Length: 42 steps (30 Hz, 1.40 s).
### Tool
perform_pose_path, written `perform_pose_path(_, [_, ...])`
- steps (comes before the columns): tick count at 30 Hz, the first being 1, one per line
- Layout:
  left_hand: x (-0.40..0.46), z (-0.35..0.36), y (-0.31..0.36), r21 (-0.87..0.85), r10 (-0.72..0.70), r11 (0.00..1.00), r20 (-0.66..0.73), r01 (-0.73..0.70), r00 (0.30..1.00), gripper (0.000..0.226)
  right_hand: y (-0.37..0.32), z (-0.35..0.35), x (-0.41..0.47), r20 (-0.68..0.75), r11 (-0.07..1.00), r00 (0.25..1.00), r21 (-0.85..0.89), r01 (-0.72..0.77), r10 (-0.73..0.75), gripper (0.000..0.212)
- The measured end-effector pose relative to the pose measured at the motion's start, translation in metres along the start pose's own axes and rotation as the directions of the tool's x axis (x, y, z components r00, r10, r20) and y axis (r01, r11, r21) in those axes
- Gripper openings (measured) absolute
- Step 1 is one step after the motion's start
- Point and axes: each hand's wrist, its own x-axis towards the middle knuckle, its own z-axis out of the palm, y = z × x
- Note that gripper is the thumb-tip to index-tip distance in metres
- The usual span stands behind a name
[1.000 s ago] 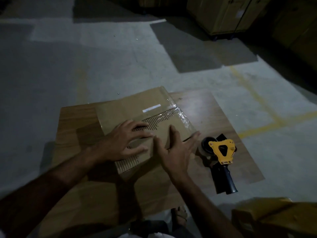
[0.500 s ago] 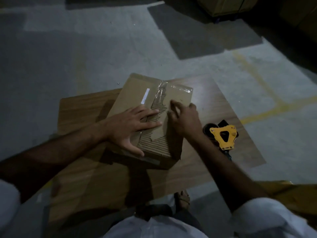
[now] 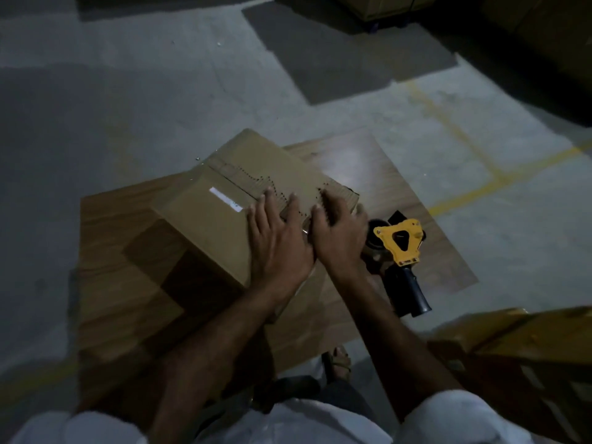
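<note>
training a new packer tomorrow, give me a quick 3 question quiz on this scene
1. True or false: the left hand and the right hand both lie flat on the cardboard box.
2. Where does the yellow tape dispenser lie? A) on the box B) in a hand C) on the wooden board, right of the box
3. Fill in: the small label on the box top is ____.
Key: 1 true; 2 C; 3 white
</note>
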Motion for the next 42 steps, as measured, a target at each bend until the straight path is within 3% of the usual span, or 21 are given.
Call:
perform_pose_path(2, [0.001,0.006,0.007,-0.061,0.041,0.997,0.009,-0.041,0.999,0.067,0.005,-0.001,0.003,0.082,0.974,0.997,0.227,-0.024,0.005,0.041])
perform_pose_path(6, [0.027,-0.006,-0.012,-0.242,0.197,0.961,0.268,-0.132,0.943,0.072,0.009,-0.016,0.036,0.236,0.962,0.963,0.264,0.069,-0.134,0.040])
perform_pose_path(9, [0.042,-0.019,-0.034,-0.136,0.358,0.933,0.291,-0.332,0.887,0.083,0.011,-0.038,0.067,0.431,0.951,0.874,0.294,0.100,-0.225,0.040])
perform_pose_path(12, [0.044,-0.019,-0.030,-0.078,0.366,0.931,0.226,-0.358,0.903,0.088,-0.002,-0.041,0.087,0.541,0.959,0.794,0.207,0.195,-0.278,0.039])
perform_pose_path(14, [0.041,-0.013,-0.019,-0.060,0.334,0.943,0.144,-0.329,0.932,0.079,-0.005,-0.036,0.082,0.451,0.954,0.842,0.191,0.232,-0.295,0.036])
perform_pose_path(16, [0.038,-0.007,-0.004,-0.069,0.272,0.961,0.091,-0.267,0.958,0.067,0.005,-0.035,0.068,0.380,0.950,0.886,0.262,0.171,-0.264,0.037])
perform_pose_path(19, [0.036,-0.001,0.021,-0.110,0.189,0.977,0.068,-0.181,0.980,0.054,0.031,-0.041,0.057,0.351,0.939,0.904,0.319,0.129,-0.243,0.046])
perform_pose_path(22, [0.039,0.003,0.049,-0.144,0.278,0.952,0.046,-0.269,0.960,0.047,0.049,-0.053,0.054,0.314,0.938,0.929,0.337,0.083,-0.195,0.053])
perform_pose_path(26, [0.045,0.007,0.074,-0.153,0.392,0.912,0.053,-0.381,0.918,0.055,0.078,-0.071,0.050,0.240,0.947,0.958,0.310,0.079,-0.159,0.053])
perform_pose_path(30, [0.051,0.022,0.095,-0.095,0.443,0.895,0.080,-0.436,0.893,0.052,0.123,-0.093,0.050,0.092,0.992,0.994,0.109,0.057,-0.067,0.049])
perform_pose_path(33, [0.055,0.037,0.113,-0.017,0.445,0.895,0.128,-0.446,0.887,0.055,0.158,-0.100,0.047,0.081,0.981,0.995,-0.190,-0.046,0.062,0.057])
perform_pose_path(36, [0.054,0.052,0.130,0.085,0.468,0.867,0.199,-0.491,0.861,0.062,0.182,-0.098,0.041,-0.003,0.896,0.963,-0.365,-0.253,0.271,0.066])
perform_pose_path(39, [0.051,0.059,0.139,0.126,0.466,0.855,0.240,-0.504,0.852,0.068,0.196,-0.093,0.041,0.023,0.825,0.906,-0.424,-0.374,0.423,0.063])
perform_pose_path(42, [0.051,0.053,0.141,0.077,0.445,0.881,0.199,-0.466,0.873,0.060,0.202,-0.087,0.047,0.113,0.854,0.872,-0.296,-0.428,0.476,0.047])
